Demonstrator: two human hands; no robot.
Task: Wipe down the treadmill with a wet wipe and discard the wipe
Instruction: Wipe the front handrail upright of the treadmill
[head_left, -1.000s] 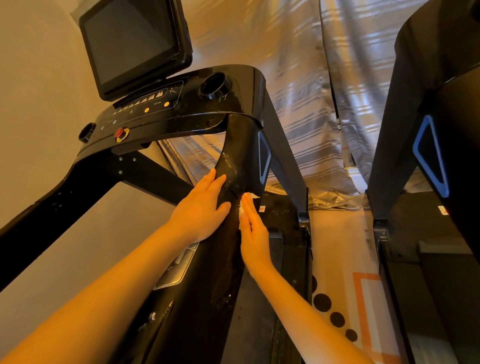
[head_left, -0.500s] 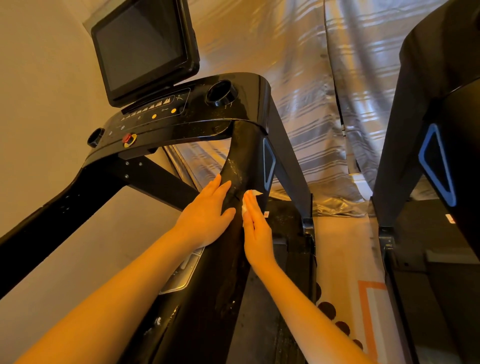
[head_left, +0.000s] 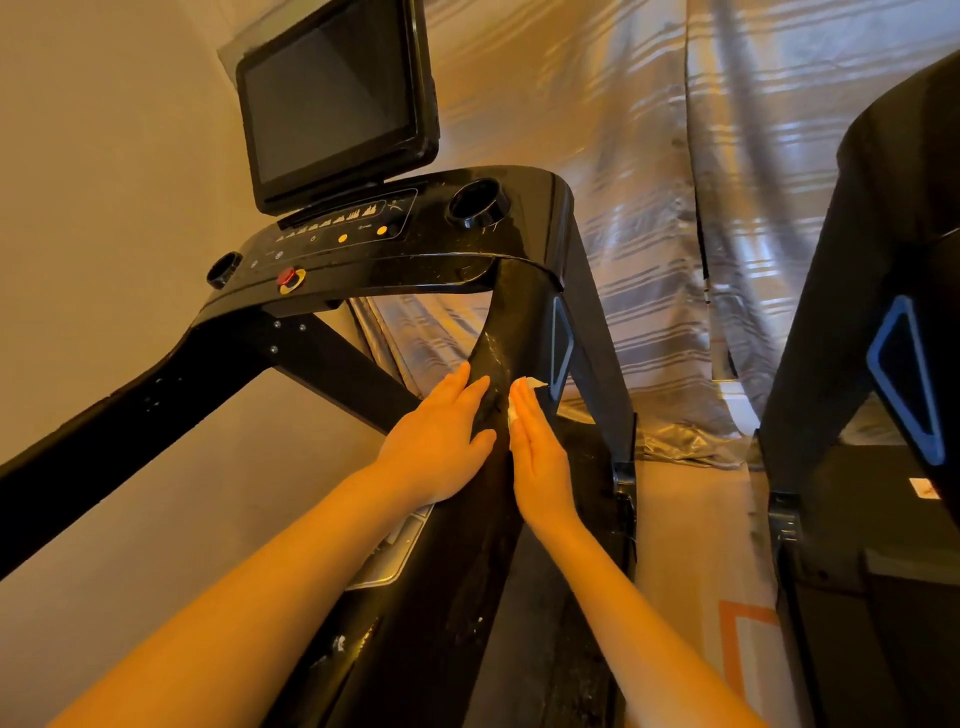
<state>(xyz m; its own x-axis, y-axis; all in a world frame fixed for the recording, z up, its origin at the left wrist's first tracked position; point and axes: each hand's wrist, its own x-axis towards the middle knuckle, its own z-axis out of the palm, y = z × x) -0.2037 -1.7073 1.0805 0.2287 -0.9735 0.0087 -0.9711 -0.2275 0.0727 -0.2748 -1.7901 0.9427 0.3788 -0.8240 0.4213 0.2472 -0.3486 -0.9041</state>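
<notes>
We see the white wet wipe (head_left: 524, 397) pressed flat against the right side of the treadmill's glossy black upright (head_left: 514, 322), just below the console (head_left: 395, 244). Our right hand (head_left: 537, 452) holds it there with straight fingers. Our left hand (head_left: 441, 441) lies open on the upright's left face, close beside. The dark screen (head_left: 332, 104) stands farther left; a striped curtain (head_left: 649, 208) hangs beyond.

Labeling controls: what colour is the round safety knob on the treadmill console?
Red knob on a yellow base, seen in the head view.
</notes>
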